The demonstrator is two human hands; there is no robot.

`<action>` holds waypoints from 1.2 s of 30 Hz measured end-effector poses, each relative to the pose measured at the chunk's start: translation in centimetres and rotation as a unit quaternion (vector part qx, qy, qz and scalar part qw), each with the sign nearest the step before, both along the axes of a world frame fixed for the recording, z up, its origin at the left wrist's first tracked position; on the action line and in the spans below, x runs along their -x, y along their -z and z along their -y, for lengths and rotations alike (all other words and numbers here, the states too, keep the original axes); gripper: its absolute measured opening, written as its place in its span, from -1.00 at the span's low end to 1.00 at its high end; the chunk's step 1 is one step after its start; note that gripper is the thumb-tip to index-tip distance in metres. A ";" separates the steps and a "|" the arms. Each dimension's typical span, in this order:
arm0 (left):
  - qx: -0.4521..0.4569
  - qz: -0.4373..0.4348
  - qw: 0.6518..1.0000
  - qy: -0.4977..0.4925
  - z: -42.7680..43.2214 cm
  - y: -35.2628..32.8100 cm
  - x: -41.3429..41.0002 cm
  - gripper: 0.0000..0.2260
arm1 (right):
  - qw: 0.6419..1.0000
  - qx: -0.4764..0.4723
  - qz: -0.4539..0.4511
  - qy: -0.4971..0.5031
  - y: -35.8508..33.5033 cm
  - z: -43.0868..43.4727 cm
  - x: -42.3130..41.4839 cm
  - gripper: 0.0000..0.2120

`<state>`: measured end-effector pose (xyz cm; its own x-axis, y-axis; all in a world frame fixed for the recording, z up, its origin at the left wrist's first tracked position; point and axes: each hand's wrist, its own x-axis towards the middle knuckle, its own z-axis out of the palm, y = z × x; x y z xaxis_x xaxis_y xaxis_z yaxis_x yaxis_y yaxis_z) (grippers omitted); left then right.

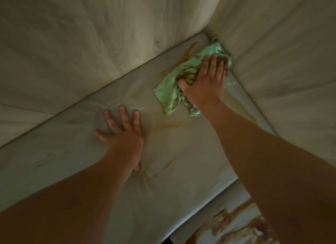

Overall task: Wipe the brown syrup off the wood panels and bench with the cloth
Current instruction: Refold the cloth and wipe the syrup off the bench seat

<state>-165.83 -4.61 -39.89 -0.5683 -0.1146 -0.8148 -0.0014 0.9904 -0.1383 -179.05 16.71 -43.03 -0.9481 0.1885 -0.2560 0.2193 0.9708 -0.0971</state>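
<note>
The person leans over the pale desk point(72, 162) with both bare arms stretched out. The right hand point(203, 83) lies flat on top of a green cloth point(169, 92), deep in the corner where the back panel point(91, 34) and the side panel point(281, 52) meet. Its fingers point(211, 65) are straight and close together, pressing the cloth down rather than gripping it, and the thumb is set against the fabric on the near side. The cloth is crumpled and stained brown under and just ahead of those fingertips. Its far end bunches up against the corner, and its loose tail trails back past the wrist toward the person.

The left hand point(123, 134) rests palm down on the bare desk, well apart from the cloth. Its fingers point(125, 116) are spread and straight and hold nothing.

Brown syrup point(172, 127) shows in thin smears. One faint streak lies on the desk between the two hands, just beyond the left fingertips' right side. Another curls along the seam of the back panel, just left of the right fingertips. A third runs along the desk's edge by the side panel, behind the right wrist. A further short mark sits beside the left wrist.

Below the desk's front edge, under the right forearm, a lower surface point(236, 216) carries much thicker, darker brown patches.
</note>
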 end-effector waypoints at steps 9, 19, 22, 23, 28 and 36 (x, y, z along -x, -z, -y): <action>0.012 0.002 1.000 0.007 -0.1 0.1 0.0 0.49 | 0.999 0.016 0.036 -0.035 -0.8 1.6 6.4 0.09; 0.037 0.026 0.999 0.023 -0.5 -0.1 0.2 0.41 | 0.923 0.050 -0.042 -0.378 0.5 5.7 -5.9 -0.09; 0.044 0.017 0.999 0.021 -0.7 -0.1 0.3 0.42 | 0.957 0.024 -0.042 -0.285 0.4 2.2 -3.6 -0.11; 0.043 0.013 0.999 0.021 -0.7 0.0 0.2 0.45 | 0.974 0.002 -0.028 -0.223 0.3 0.8 -2.9 -0.10; 0.043 -0.001 0.999 0.014 -0.7 0.3 0.2 0.52 | 0.999 -0.034 -0.038 -0.008 0.2 -5.7 -7.8 -0.12; 0.031 -0.033 0.999 0.023 -0.7 -0.3 -0.2 0.50 | 0.957 0.004 0.012 0.289 -0.7 -5.5 -15.0 -0.12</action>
